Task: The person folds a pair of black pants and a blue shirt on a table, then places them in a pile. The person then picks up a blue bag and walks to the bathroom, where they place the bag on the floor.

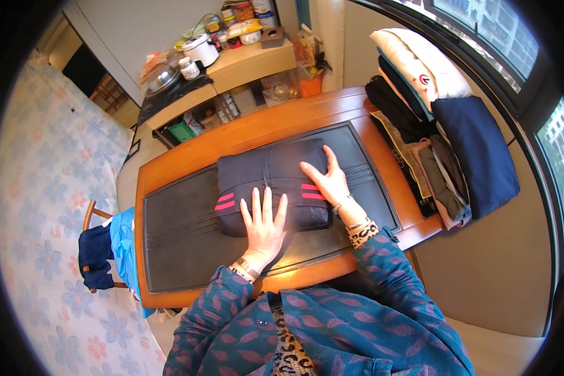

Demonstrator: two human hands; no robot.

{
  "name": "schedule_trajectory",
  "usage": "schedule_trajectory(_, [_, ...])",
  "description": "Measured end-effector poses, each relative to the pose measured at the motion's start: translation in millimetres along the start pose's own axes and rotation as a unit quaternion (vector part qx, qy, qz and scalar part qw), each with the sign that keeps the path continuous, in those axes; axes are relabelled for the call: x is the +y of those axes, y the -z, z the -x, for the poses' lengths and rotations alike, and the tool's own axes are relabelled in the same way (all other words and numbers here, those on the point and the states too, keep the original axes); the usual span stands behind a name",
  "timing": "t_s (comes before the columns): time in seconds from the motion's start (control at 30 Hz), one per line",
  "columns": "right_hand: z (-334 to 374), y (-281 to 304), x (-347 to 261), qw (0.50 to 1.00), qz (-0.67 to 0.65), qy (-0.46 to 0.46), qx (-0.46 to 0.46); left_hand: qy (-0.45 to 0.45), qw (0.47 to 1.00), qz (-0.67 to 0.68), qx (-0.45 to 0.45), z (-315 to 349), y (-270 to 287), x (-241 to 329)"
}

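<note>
A dark navy garment with pink-red stripes (272, 172) lies folded into a thick, neat rectangle on the table. My left hand (263, 227) rests flat on its near edge, fingers spread and pointing away from me. At the garment's right side is my right hand (330, 182), its thumb on top and its fingers stretched along the right edge. Both hands are open and touch the cloth without gripping it. The wooden table (188, 161) has a dark inset top beneath the bundle.
Folded clothes (442, 169) are stacked at the table's right end, by the window, with a cream padded item (413, 59) on top. Behind stands a cabinet (257, 66) with a white cooker (200, 49). A chair with blue clothes (124, 244) is at left, beside a floral curtain (50, 207).
</note>
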State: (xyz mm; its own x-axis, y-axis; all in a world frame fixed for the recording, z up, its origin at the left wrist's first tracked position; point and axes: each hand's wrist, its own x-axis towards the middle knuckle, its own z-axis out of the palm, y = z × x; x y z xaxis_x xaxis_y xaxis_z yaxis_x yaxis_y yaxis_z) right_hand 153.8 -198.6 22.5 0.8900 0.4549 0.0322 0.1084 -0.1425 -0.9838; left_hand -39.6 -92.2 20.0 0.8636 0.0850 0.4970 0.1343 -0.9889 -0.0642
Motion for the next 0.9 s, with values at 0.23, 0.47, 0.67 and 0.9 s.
schedule_trajectory(0.23, [-5, 0, 6, 0.977, -0.204, 0.004, -0.065, 0.018, 0.999, 0.027, 0.026, -11, 13, -25])
schedule_trajectory(0.47, [-7, 9, -3, 0.929, -0.346, -0.018, -0.132, 0.192, 0.953, 0.197, 0.125, -53, 60, -57])
schedule_trajectory(0.67, [-12, 10, 4, 0.943, -0.314, 0.013, -0.111, 0.355, 0.676, 0.609, 0.213, -57, 90, -100])
schedule_trajectory(0.9, [-13, 7, 6, 0.965, -0.244, 0.036, -0.091, 0.546, 0.33, 0.766, 0.082, 7, 29, -72])
